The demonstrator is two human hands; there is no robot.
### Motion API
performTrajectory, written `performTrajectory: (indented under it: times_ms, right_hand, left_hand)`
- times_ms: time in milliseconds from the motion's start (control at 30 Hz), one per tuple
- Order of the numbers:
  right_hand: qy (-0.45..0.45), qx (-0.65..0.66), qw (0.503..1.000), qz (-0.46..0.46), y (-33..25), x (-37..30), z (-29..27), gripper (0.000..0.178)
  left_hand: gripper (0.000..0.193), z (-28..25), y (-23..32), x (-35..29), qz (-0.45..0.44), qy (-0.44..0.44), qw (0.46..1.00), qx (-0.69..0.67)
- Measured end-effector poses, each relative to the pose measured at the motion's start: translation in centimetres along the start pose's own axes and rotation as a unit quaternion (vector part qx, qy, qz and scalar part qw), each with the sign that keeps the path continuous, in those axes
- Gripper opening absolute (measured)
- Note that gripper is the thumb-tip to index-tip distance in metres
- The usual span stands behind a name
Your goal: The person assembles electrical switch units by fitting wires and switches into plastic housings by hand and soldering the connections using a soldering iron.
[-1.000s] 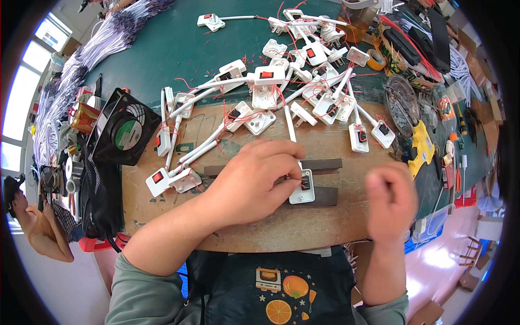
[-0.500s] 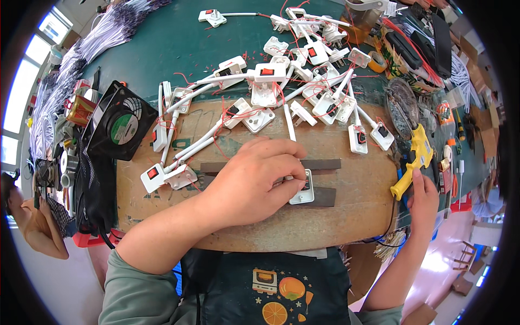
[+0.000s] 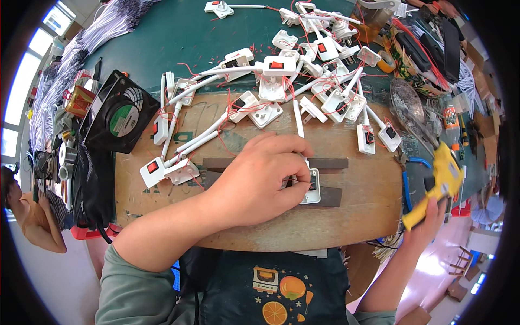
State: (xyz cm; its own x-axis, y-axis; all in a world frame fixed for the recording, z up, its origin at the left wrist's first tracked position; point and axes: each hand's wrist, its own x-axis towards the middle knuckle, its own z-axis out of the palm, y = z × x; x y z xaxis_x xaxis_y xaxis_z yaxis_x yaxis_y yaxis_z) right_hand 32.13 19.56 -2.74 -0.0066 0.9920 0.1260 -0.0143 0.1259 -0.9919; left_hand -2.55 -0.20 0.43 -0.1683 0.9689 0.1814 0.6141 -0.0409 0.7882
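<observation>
A white plastic switch housing [image 3: 316, 194] lies across dark strips [image 3: 330, 197] on the wooden board, a black part inside it. Over its left side, my left hand [image 3: 271, 176] has thumb and fingers pinched on what looks like a thin wire; the fingers cover much of the housing. A white cable [image 3: 298, 119] runs from behind that hand toward the far side. Beyond the board's right edge, my right hand [image 3: 428, 223] is closed around the handle of a yellow soldering gun [image 3: 447, 173]. Its thin metal end points up and left, toward a metal dish [image 3: 405, 103].
Several white plug and switch housings [image 3: 276, 78] with red wires spread beyond my hands. A black fan [image 3: 122, 116] stands at left, with bundled white cables [image 3: 103, 40] behind it. Blue-handled pliers [image 3: 406, 187] and a tape roll [image 3: 386, 62] are at right. Another person [image 3: 40, 216] is at far left.
My right hand has closed around the soldering gun and lifted it toward me and to the right, uncovering the blue-handled pliers. My left hand stays pinched at the housing. The view has shifted slightly.
</observation>
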Motion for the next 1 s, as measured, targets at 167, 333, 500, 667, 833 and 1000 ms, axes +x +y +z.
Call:
performTrajectory:
  times_ms: [167, 333, 500, 667, 833, 1000]
  right_hand:
    - [-0.220, 0.190, 0.954, 0.074, -1.6, -4.3, 0.6, 0.063]
    - [-0.329, 0.193, 0.923, 0.050, -3.4, -8.2, 3.0, 0.068]
    - [-0.318, 0.177, 0.912, 0.188, -4.3, -11.9, 3.6, 0.061]
    - [-0.394, 0.113, 0.891, 0.197, -3.0, -12.6, 1.8, 0.074]
    - [-0.358, 0.098, 0.909, 0.188, -3.3, -13.0, 2.5, 0.036]
    - [-0.351, 0.100, 0.911, 0.191, -3.0, -12.9, 2.6, 0.038]
  left_hand:
    - [0.007, -0.1, -0.3, -0.3, -0.008, 0.011, 1.000, 0.008]
    - [0.007, 0.1, -0.1, -0.1, -0.007, 0.013, 1.000, -0.009]
    - [0.007, 0.3, -0.4, -0.2, 0.000, 0.016, 1.000, 0.001]
    - [0.007, 0.0, -0.1, -0.1, -0.002, 0.012, 1.000, 0.000]
    - [0.006, 0.0, -0.2, -0.1, 0.003, 0.014, 1.000, -0.001]
    - [0.005, 0.1, -0.3, -0.1, -0.004, 0.009, 1.000, 0.003]
